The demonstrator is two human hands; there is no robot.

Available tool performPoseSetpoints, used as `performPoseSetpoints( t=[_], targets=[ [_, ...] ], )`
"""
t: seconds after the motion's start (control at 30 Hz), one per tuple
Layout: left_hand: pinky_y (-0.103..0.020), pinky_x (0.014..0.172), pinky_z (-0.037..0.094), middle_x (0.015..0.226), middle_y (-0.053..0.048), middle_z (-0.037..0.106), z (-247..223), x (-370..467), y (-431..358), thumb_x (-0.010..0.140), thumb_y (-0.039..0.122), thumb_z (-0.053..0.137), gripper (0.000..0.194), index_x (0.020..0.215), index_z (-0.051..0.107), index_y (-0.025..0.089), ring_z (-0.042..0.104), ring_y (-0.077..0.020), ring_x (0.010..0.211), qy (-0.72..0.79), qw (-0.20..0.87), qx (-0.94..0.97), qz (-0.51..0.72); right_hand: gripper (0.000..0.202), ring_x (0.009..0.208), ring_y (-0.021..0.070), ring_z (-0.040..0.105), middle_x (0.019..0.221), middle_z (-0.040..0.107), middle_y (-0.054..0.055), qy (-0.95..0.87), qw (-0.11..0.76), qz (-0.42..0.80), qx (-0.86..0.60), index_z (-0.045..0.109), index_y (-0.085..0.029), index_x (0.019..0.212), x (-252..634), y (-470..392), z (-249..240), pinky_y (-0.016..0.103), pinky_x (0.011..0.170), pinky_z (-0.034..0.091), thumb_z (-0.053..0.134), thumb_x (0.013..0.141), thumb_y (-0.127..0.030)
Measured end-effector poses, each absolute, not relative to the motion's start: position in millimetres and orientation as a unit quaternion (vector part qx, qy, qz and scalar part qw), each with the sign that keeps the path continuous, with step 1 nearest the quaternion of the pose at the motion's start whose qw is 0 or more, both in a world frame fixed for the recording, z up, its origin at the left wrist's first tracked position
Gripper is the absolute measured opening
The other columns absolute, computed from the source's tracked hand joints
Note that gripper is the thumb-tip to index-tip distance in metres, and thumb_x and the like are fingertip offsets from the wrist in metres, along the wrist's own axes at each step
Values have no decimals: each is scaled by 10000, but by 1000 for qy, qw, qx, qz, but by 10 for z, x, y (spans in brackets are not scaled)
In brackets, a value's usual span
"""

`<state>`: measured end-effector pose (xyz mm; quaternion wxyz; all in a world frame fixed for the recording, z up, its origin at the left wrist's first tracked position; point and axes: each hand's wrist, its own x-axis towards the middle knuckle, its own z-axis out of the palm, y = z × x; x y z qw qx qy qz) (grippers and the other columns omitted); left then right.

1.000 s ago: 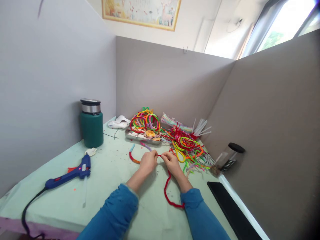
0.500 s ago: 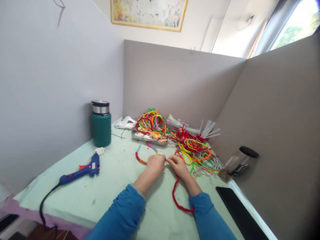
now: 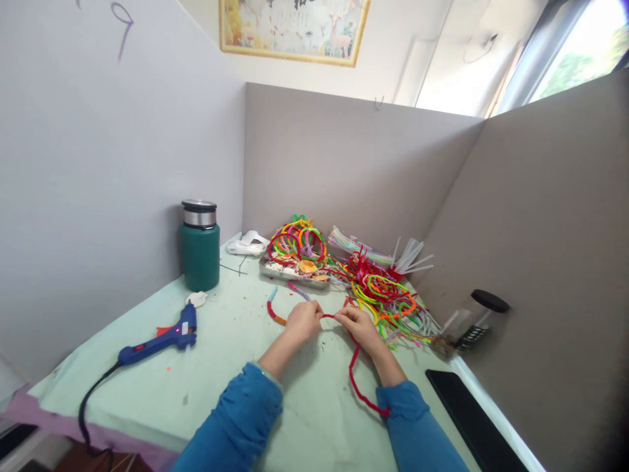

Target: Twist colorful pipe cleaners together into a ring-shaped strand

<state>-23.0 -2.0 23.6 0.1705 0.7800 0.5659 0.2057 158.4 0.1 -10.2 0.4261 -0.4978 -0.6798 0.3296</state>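
My left hand (image 3: 303, 321) is closed on a curved headband-like hoop (image 3: 276, 315) wrapped in light blue, red and orange-brown fuzzy sections. Its other, pink and purple end (image 3: 299, 291) shows beyond the fingers. A red pipe cleaner (image 3: 358, 382) runs from the left fingertips to my right hand (image 3: 361, 328), which pinches it. A short taut stretch spans the gap between the hands. The rest of the red strand hangs below my right hand and curves to the right sleeve cuff. The part of the hoop inside my left hand is hidden.
A blue glue gun (image 3: 164, 341) lies left, near a green flask (image 3: 200, 255). At the back stands a metal tray (image 3: 295, 278) with colourful loops and small pieces. Pipe cleaners (image 3: 383, 288) pile up right of it. A clear jar (image 3: 472, 321) and black slab (image 3: 466, 413) are far right.
My hands have moved apart, the right one slightly rightward, and the red pipe cleaner now stretches between them. Its hanging part has shifted right. The view has tilted slightly.
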Motion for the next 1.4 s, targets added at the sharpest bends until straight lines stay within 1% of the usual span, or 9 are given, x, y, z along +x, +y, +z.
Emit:
performPoseSetpoints(
  t=[0.2,0.37,0.57,0.67,0.8,0.93,1.07,1.27,1.4],
  targets=[
    [-280,750,426,970,-75,657,240,-240,-84,847,264,430,244,938,651,213,598,-203,922,573,112,786,207,292,494,101,386,515,460,-35,-681,416,306,-519,559,-167,619,1574,-4,-82,228,485,290,591,740,-430],
    [-289,799,427,1059,-101,605,237,-130,-179,855,217,426,286,1085,595,201,582,-197,951,548,77,804,218,290,493,107,385,500,454,-35,-668,444,277,-530,529,-177,599,1525,27,-141,227,480,293,582,730,-429],
    [-291,731,427,936,-109,616,195,-76,-162,858,168,368,288,960,637,155,583,-196,837,526,77,828,180,307,498,102,380,515,455,-31,-689,419,291,-515,526,-171,582,1433,16,-139,224,473,283,561,736,-433],
    [-281,724,409,920,-95,608,198,-112,-137,835,149,385,281,920,653,157,567,-183,816,528,83,828,169,295,495,95,380,522,460,-37,-694,397,323,-506,555,-160,628,1439,-7,-108,220,475,282,567,745,-430],
    [-275,721,390,942,-78,584,218,-151,-129,819,163,418,257,928,650,178,545,-170,806,544,83,815,180,245,545,98,420,598,507,-31,-708,394,341,-477,580,-160,716,1461,-42,-58,216,514,318,585,751,-403],
    [-273,700,375,939,-60,564,246,-169,-142,834,211,431,226,905,645,197,536,-170,803,536,86,819,187,292,528,96,397,551,478,-34,-723,376,336,-472,556,-166,643,1463,-78,-5,215,500,294,567,770,-429],
    [-264,699,366,937,-57,554,274,-173,-153,845,235,433,213,886,639,196,533,-167,822,521,97,827,185,318,497,87,382,526,477,-37,-710,365,391,-459,548,-162,635,1476,-101,31,213,486,290,582,760,-452],
    [-273,717,374,963,-79,552,302,-236,-118,834,143,397,238,931,610,186,534,-187,873,559,28,804,198,277,504,94,419,533,509,-31,-694,363,420,-459,578,-155,671,1476,-115,67,217,509,312,595,748,-421],
    [-275,750,390,1036,-88,544,318,-260,-125,819,108,408,255,973,594,190,545,-189,905,589,31,781,204,281,481,89,373,494,456,-45,-696,358,383,-490,613,-150,663,1459,-100,66,219,491,279,562,761,-409]
  ],
)
